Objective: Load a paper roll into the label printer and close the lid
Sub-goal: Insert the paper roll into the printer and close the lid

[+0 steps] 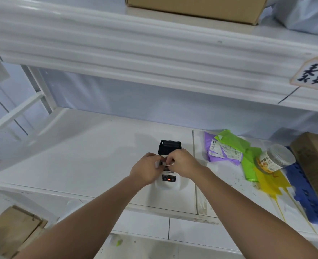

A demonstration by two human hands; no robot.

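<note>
we stand at a white shelf [90,146] with the small white label printer [170,185] in front of us, near its front edge. the printer's black lid [169,147] is up and tilted back. both our hands meet over the open bay: our left hand [147,170] curls around the printer's left side, and our right hand [182,162] pinches something small and white at the opening; we cannot tell for sure whether it is the paper roll. a red light shows on the front panel. to the right lie coloured mailer bags [229,148] and a tipped plastic jar [275,158]
</note>
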